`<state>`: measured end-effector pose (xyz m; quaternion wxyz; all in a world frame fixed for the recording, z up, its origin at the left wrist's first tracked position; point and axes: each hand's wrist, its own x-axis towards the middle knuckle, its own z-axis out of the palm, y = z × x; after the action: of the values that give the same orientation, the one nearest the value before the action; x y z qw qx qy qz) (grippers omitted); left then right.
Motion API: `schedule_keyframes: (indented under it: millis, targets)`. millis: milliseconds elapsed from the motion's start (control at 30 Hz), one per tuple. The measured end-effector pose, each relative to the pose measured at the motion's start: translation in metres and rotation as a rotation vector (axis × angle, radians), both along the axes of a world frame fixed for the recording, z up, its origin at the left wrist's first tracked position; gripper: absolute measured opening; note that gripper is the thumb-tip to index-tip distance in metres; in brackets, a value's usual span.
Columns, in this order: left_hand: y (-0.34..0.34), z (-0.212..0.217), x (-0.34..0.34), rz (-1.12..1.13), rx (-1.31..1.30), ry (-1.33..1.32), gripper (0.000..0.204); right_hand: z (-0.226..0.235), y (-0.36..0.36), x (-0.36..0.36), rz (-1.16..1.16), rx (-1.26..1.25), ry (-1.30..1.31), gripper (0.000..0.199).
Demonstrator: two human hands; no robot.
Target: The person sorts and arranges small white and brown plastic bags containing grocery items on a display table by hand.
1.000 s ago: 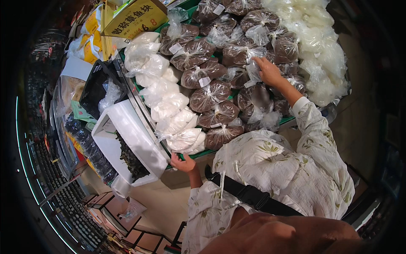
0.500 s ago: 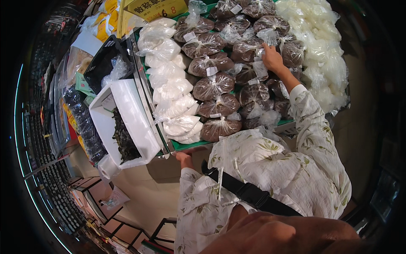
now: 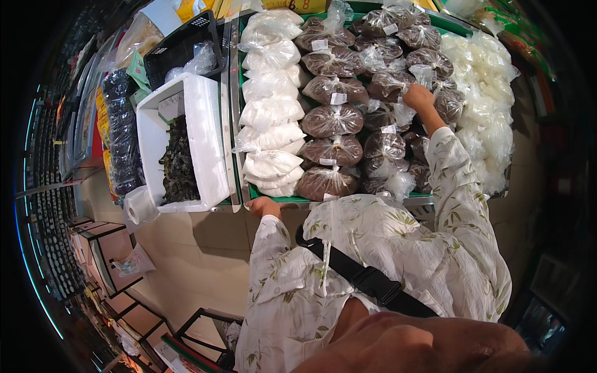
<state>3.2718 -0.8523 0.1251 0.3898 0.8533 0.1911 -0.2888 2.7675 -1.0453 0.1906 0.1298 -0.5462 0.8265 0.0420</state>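
Observation:
Clear knotted plastic bags of a brown, powder-like food fill the middle of the display stand (image 3: 292, 200). Among them my right hand (image 3: 419, 98) is closed on the clear plastic of a brown-filled bag (image 3: 390, 86); the fingertips are partly hidden. My left hand (image 3: 265, 207) grips the metal front edge of the stand, at its left corner. Just beyond that hand lie stacked bags of white powder (image 3: 272, 112). Small white labels stick to several of the brown bags, such as the front one (image 3: 328, 183).
Bags of pale, translucent food (image 3: 482, 105) are heaped along the right side. On the left, a white foam box (image 3: 214, 143) holds dark dried leaves (image 3: 178, 158), with a black plastic crate (image 3: 180, 53) behind it. Low black-framed units (image 3: 106, 258) stand on the floor at lower left.
The whole view has swung, so the stand looks straighter and further right. My right hand stays among the brown bags with the plastic, and my left hand stays on the edge.

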Motion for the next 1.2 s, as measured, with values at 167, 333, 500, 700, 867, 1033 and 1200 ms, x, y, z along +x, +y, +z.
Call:
schedule_keyframes:
  millis: [167,333,500,700,867,1033,1200]
  targets:
    - [-0.005,0.009,-0.006,0.113,-0.028,0.013,0.066,-0.036,-0.01,-0.025,0.043,-0.031,-0.136,0.03]
    - [-0.003,-0.013,0.004,0.121,-0.008,0.004,0.067,-0.021,-0.015,-0.025,-0.267,-0.131,-1.055,0.022]
    - [0.008,-0.047,0.021,-0.023,0.038,-0.066,0.065,0.002,-0.008,0.0,-0.501,-0.386,-1.598,0.011]
    - [0.013,-0.038,0.017,-0.119,0.078,-0.085,0.058,0.066,-0.005,0.008,-0.327,-0.298,-1.821,0.01]
    - [0.003,-0.011,0.008,0.003,-0.042,-0.01,0.059,0.087,-0.005,0.04,-0.43,-0.251,-2.202,0.008]
    - [0.007,-0.024,0.008,-0.21,0.082,-0.14,0.063,0.074,-0.027,0.089,-0.345,-0.199,-2.481,0.004]
    - [0.0,-0.036,0.011,0.058,0.097,-0.202,0.062,0.07,-0.046,0.128,-0.491,-0.315,-2.537,0.007]
